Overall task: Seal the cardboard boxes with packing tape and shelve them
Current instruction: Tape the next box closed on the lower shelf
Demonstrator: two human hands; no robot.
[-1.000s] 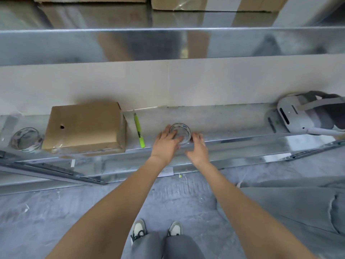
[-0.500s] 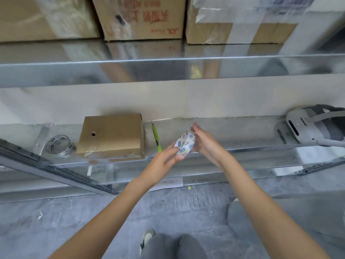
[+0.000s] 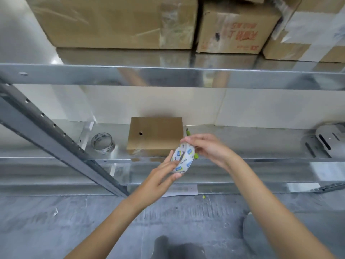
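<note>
Landmark: small cardboard box (image 3: 155, 135) on the lower metal shelf (image 3: 242, 135).

Progress (judgement): the sealing pass looks not yet begun. No strip runs from roll to box; the hands seem to be hunting for the tape's free end. Whether the box already carries tape on its top I cannot tell; something glossy shows at its front lower edge. Sealing and shelving appear to be still ahead.

Left of the box: a spare tape roll (image 3: 102, 143) lies on the same shelf, near but apart. Further left, a slanted grey upright (image 3: 56, 139) crosses in front of the shelf.

In front of the box, at its right corner: the left hand (image 3: 160, 176) pinches the lower edge of the printed tape roll (image 3: 183, 158), thumb below, fingers lying across its face. The right hand (image 3: 207, 148) holds the roll's upper edge with curled fingertips. The roll is in the air, tilted, overlapping the box's front right corner in view.

Just right of the box: a green pen-like tool (image 3: 188, 132), mostly hidden by the hands. Far right: a grey headset (image 3: 328, 139).

Above: larger cartons (image 3: 115, 21) fill the upper shelf; little free room there.
</note>
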